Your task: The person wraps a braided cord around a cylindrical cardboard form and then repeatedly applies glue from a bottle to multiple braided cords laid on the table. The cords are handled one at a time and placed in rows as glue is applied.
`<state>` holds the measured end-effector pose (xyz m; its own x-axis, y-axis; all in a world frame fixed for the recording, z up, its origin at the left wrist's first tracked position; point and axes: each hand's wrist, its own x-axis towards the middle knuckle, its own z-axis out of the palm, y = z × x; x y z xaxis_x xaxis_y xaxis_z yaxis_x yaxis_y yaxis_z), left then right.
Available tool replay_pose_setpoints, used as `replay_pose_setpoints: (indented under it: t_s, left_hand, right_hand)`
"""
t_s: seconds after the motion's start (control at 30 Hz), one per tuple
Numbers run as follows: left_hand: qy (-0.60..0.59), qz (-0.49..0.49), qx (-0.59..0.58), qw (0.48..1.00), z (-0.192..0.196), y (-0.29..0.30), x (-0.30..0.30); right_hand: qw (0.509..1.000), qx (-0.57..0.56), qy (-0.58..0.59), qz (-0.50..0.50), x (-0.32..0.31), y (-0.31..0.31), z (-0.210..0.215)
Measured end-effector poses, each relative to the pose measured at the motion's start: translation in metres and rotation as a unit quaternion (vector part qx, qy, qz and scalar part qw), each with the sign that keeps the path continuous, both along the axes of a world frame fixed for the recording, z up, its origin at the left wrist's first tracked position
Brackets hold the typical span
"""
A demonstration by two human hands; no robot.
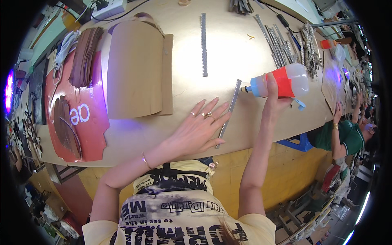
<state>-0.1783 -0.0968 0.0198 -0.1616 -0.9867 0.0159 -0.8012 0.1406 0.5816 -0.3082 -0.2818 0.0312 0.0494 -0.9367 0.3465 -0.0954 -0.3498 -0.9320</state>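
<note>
My left hand lies flat on the brown-covered table with its fingers spread. Its fingertips rest along a thin silver-grey patterned strip, which slants away from me. A translucent squeeze bottle with a red label and blue cap is gripped in my right hand. The bottle is tilted nearly level, its dark nozzle tip pointing left, close beside the strip's far part. Whether the nozzle touches the strip, I cannot tell. A small light-blue cap shows just below the bottle.
A second strip lies farther off. Several more strips and a dark-handled tool lie at far right. Beige sheets and a red board bearing brown pieces are at left. Another person sits at right by a blue stool.
</note>
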Motion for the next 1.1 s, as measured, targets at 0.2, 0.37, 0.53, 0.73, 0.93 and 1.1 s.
replay_pose_setpoints:
  t_s: [0.2,0.37,0.53,0.73,0.93,1.1]
  left_hand:
    - [-0.028,-0.021,-0.006,0.999,-0.008,-0.003,-0.004]
    - [-0.037,-0.021,-0.025,0.999,-0.009,-0.002,-0.003]
    - [-0.029,-0.013,-0.034,0.999,-0.010,-0.002,-0.005]
    - [-0.028,-0.019,-0.028,0.999,-0.012,-0.003,-0.004]
    - [-0.037,-0.024,0.002,0.999,-0.013,-0.003,-0.005]
    - [-0.049,-0.034,0.000,0.998,-0.012,-0.002,-0.004]
  right_hand:
    - [0.992,-0.099,0.069,0.032,0.023,-0.005,0.011]
    - [0.990,-0.108,0.063,0.061,0.029,-0.011,0.008]
    - [0.989,-0.110,0.063,0.074,0.029,-0.010,0.005]
    - [0.991,-0.094,0.062,0.076,0.023,-0.001,0.002]
    - [0.991,-0.100,0.060,0.068,0.014,0.007,-0.004]
    - [0.986,-0.112,0.101,0.071,0.006,0.015,-0.006]
